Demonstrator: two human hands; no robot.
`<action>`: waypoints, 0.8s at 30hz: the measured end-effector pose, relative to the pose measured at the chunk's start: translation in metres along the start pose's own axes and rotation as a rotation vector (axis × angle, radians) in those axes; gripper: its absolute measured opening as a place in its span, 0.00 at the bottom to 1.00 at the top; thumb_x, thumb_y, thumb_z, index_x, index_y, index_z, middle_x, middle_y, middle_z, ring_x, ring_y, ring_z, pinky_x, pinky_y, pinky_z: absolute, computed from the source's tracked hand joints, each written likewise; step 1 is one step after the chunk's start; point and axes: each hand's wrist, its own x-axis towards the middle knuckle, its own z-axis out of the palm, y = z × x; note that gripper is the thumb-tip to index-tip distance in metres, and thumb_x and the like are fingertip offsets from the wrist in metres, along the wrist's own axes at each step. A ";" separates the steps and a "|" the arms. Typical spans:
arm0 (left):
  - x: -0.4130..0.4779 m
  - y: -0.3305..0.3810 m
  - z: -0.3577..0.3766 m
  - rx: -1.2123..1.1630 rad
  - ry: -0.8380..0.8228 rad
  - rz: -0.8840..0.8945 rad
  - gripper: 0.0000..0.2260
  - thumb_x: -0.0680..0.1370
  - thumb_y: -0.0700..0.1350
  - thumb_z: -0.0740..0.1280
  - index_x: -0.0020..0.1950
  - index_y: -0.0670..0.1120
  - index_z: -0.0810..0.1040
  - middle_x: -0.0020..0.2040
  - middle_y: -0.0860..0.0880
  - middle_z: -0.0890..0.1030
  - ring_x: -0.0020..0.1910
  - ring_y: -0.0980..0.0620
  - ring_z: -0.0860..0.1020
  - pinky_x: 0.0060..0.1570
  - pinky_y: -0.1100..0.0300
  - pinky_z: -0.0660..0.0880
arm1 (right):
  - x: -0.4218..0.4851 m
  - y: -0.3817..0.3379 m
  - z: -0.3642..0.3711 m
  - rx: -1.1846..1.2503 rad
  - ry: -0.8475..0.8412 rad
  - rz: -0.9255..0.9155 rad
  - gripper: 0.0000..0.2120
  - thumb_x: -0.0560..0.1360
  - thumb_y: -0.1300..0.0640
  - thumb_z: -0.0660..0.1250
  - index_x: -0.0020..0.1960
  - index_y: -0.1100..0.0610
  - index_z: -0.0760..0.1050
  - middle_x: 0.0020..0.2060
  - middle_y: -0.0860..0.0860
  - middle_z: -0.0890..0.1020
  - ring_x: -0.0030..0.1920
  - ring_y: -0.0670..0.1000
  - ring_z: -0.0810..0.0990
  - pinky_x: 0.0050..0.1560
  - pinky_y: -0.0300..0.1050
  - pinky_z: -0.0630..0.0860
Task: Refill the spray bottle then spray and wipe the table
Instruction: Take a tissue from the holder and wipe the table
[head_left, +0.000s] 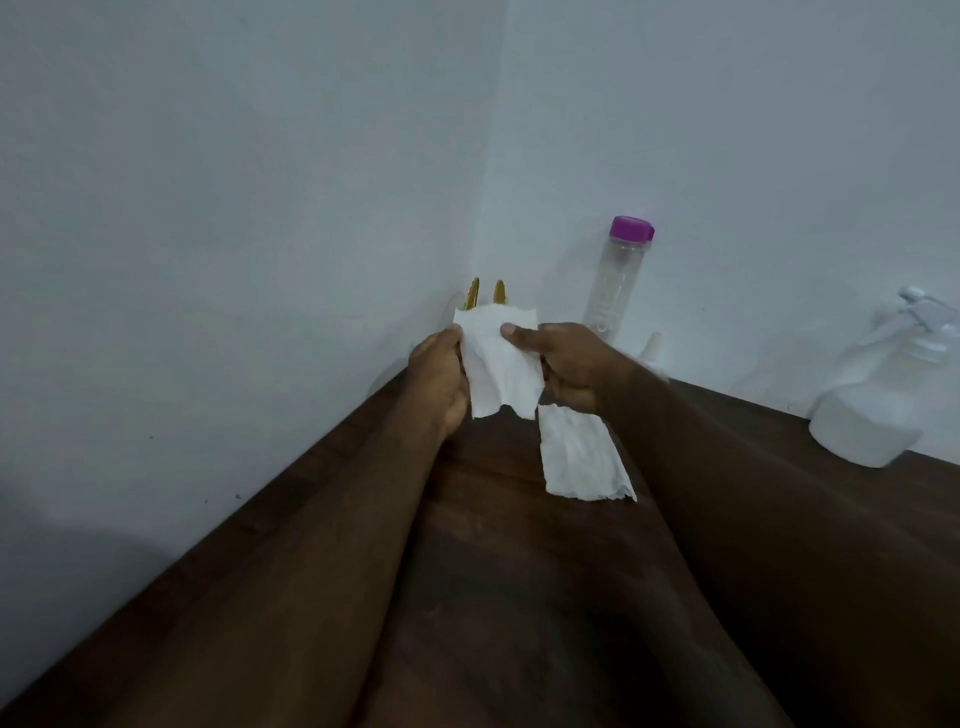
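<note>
Both my hands hold a white paper towel piece (496, 358) up above the dark wooden table (493, 571), near the wall corner. My left hand (441, 379) pinches its left edge and my right hand (558, 364) pinches its right side with the thumb on top. A second strip of paper towel (579, 460) hangs or lies below my right hand; whether it is joined to the held piece is unclear. The white spray bottle (878, 400) stands at the far right of the table. A clear bottle with a purple cap (618, 280) stands by the wall.
Two golden pointed objects (488, 293) stick up behind the paper towel in the wall corner. A small white cone-shaped item (653, 351) shows behind my right wrist. White walls bound the table on the left and back.
</note>
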 end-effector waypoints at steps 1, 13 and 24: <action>0.002 -0.001 -0.003 0.073 0.041 0.007 0.09 0.82 0.44 0.60 0.53 0.44 0.79 0.52 0.43 0.83 0.45 0.47 0.83 0.35 0.58 0.80 | 0.003 0.002 0.003 0.017 0.041 -0.048 0.16 0.76 0.58 0.71 0.60 0.66 0.76 0.55 0.61 0.83 0.50 0.57 0.85 0.44 0.52 0.82; 0.016 -0.014 -0.015 0.150 -0.010 0.053 0.04 0.84 0.44 0.58 0.54 0.48 0.72 0.48 0.40 0.84 0.43 0.46 0.85 0.40 0.56 0.81 | 0.058 -0.075 0.031 -0.335 0.366 -0.401 0.10 0.76 0.64 0.68 0.39 0.61 0.69 0.46 0.63 0.78 0.48 0.61 0.84 0.37 0.52 0.83; 0.023 -0.021 -0.013 0.224 -0.027 0.114 0.05 0.83 0.44 0.60 0.58 0.49 0.71 0.49 0.41 0.83 0.42 0.47 0.85 0.39 0.57 0.82 | 0.112 -0.073 0.031 -0.535 0.463 -0.355 0.10 0.74 0.66 0.69 0.36 0.65 0.71 0.44 0.62 0.79 0.51 0.63 0.83 0.53 0.63 0.80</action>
